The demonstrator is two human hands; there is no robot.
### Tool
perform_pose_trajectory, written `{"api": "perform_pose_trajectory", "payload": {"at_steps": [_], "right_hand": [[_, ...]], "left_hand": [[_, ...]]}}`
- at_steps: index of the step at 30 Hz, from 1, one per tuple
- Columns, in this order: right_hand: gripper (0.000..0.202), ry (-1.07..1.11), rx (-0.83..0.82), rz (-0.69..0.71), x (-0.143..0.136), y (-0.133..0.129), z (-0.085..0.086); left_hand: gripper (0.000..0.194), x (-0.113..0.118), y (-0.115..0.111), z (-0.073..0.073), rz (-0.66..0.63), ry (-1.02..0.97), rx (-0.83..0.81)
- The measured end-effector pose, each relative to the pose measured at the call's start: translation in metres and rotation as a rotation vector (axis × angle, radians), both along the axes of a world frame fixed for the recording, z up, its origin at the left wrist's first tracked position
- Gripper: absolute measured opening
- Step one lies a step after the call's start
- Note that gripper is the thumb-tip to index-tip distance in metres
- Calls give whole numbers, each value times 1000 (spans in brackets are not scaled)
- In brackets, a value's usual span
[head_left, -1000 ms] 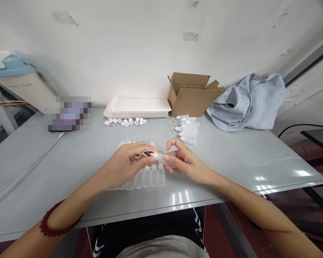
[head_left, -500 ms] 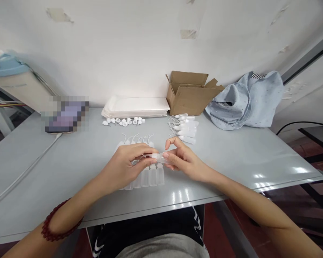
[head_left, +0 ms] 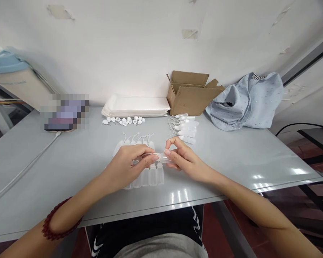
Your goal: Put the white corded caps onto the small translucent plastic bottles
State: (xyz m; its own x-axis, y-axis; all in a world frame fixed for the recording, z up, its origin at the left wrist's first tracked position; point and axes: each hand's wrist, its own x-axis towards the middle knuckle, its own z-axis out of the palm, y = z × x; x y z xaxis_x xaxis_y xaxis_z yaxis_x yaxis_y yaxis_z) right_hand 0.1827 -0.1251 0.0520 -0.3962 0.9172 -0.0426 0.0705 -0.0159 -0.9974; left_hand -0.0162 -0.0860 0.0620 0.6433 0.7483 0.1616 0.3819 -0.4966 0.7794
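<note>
Between my two hands a small translucent plastic squeeze bottle (head_left: 165, 158) lies sideways above the table. My left hand (head_left: 133, 162) pinches its white cap end between thumb and fingers. The bottle's body is gripped by my right hand (head_left: 184, 159), thumb on top and index finger curled up. Under and in front of my left hand stand rows of similar bottles (head_left: 152, 176); the hand hides some of them. Behind it, bottles with thin curved tips (head_left: 138, 142) show. Several capped bottles (head_left: 187, 126) lie in a pile beyond my right hand.
Loose white caps (head_left: 125, 121) lie in front of a stack of white padded sleeves (head_left: 140, 106). An open cardboard box (head_left: 195, 98) and a light blue cloth bag (head_left: 250, 102) stand against the wall. At left, a blurred phone (head_left: 66, 114) has a white cable (head_left: 32, 163) running across the table.
My left thumb and fingers have shifted slightly on the cap end of the bottle. My right hand keeps almost the same hold, and the view has moved a little.
</note>
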Motion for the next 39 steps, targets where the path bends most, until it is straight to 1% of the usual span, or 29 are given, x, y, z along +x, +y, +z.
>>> {"api": "perform_pose_trajectory", "payload": {"at_steps": [4, 6, 8, 10, 13, 15, 17, 19, 21, 25, 27, 29, 31, 33, 36, 39], "right_hand": [[17, 24, -80, 8, 1, 2, 1], [17, 50, -120, 27, 1, 3, 1], [17, 67, -130, 31, 1, 3, 0], [17, 53, -104, 8, 1, 3, -1], [17, 5, -48, -38, 1, 3, -4], [16, -20, -35, -45, 1, 2, -5], [17, -33, -40, -32, 2, 2, -5], [18, -41, -44, -20, 2, 2, -3], [19, -46, -45, -20, 3, 3, -1], [21, -30, -93, -9, 5, 5, 2], [22, -10, -127, 3, 5, 6, 2], [23, -10, -126, -7, 4, 6, 0], [22, -49, -58, -35, 3, 6, -2], [21, -128, 77, -55, 3, 5, -4], [18, -274, 314, -57, 4, 5, -5], [14, -371, 504, -45, 6, 4, -7]], "left_hand": [[18, 2, -3, -6, 3, -2, 227], [15, 2, -5, -7, 9, -6, 276], [14, 3, -6, -7, 20, -13, 243], [15, 3, -6, -6, 33, -19, 149], [26, 2, -4, -5, 0, 30, 16], [35, 2, -3, -6, -45, 84, -8], [40, 2, -3, -7, -80, 111, 21], [39, 2, -4, -9, -100, 108, 87], [36, 2, -6, -12, -114, 86, 190], [26, 2, -9, -23, -107, 76, 530], [22, 2, -9, -26, -100, 95, 628], [21, 1, -9, -27, -99, 85, 596], [20, 1, -8, -25, -99, 56, 486], [22, 2, -7, -20, -67, 39, 369], [32, 3, -7, -12, 5, 48, 230], [39, 2, -6, -6, -9, 51, 67]]}}
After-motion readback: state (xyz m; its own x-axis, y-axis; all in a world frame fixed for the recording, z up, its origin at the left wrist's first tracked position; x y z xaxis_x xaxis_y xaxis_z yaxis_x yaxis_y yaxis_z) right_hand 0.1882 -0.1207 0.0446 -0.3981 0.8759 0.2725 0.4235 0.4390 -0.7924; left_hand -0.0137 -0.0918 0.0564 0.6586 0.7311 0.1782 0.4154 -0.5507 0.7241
